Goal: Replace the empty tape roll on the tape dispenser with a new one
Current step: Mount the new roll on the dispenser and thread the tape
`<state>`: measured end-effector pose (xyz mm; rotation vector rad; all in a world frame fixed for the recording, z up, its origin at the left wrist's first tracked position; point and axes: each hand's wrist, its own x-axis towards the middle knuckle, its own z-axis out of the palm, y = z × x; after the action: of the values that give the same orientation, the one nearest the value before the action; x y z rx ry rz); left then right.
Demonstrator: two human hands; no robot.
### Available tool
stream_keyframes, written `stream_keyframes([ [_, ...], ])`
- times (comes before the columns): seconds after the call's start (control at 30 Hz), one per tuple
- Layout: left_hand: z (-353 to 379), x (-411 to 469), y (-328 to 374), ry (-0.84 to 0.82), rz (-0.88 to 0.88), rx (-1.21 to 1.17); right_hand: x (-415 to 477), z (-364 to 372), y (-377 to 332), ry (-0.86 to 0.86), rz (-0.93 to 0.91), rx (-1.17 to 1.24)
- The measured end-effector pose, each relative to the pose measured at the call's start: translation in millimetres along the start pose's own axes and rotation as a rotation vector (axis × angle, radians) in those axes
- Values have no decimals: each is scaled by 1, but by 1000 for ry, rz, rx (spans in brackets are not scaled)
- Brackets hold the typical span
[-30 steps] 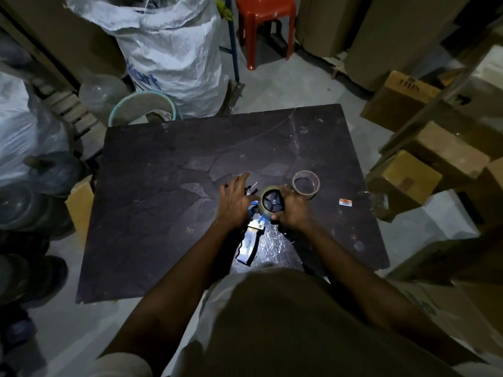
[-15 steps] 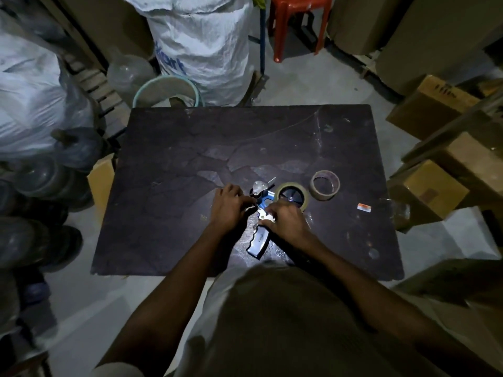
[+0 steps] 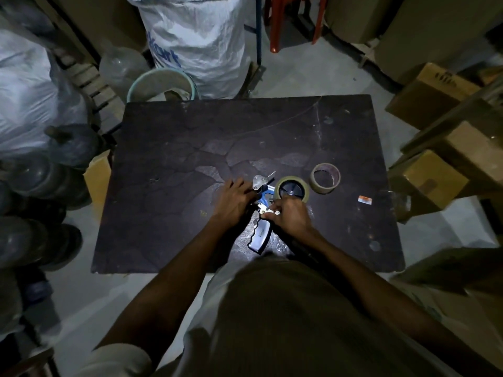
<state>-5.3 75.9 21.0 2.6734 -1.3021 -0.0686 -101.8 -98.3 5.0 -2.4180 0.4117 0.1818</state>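
Note:
A blue tape dispenser [image 3: 261,235] with a dark ribbed handle lies flat on the dark table [image 3: 168,148]. A new tan tape roll [image 3: 305,187] sits on its black hub. The empty cardboard core [image 3: 325,178] stands apart, just to the right of it. My left hand [image 3: 234,201] presses on the dispenser's left side beside its metal front plate. My right hand [image 3: 292,216] pinches the small metal part at the dispenser's middle, just under the new roll.
A small orange-and-white label [image 3: 365,200] lies on the table to the right. Cardboard boxes [image 3: 430,183] crowd the right side. A white sack [image 3: 201,42], a teal bucket [image 3: 160,84] and a red stool [image 3: 296,20] stand behind the table. Dark bags fill the left.
My right hand has come off the new roll and dropped to the dispenser's middle metal part. My left hand closed in on the dispenser's left side. The camera view shifted.

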Motion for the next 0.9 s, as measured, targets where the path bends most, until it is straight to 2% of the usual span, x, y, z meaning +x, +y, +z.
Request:
stream_keyframes([
  [0.1,13,-21,11,72,-135,-72,-1,0,1,10,-26,16],
  [0.3,15,-22,24,109,-545,-486,-5,-3,-1,-29,7,58],
  [0.37,6,-15,22,105,-606,-486,-6,-10,0,-41,75,170],
  [0.47,-1,4,24,-27,-564,-412,-4,-22,13,-5,226,352],
  [0.53,-7,22,32,-138,-507,-366,1,-26,27,49,252,319],
  [0.63,-10,44,42,-299,-512,-273,2,-23,34,-38,251,259],
  [0.73,-6,54,46,-345,-470,-179,-5,-16,29,-140,274,297],
  [0.9,-2,59,52,-325,-488,-165,-13,-16,20,-116,322,228],
])
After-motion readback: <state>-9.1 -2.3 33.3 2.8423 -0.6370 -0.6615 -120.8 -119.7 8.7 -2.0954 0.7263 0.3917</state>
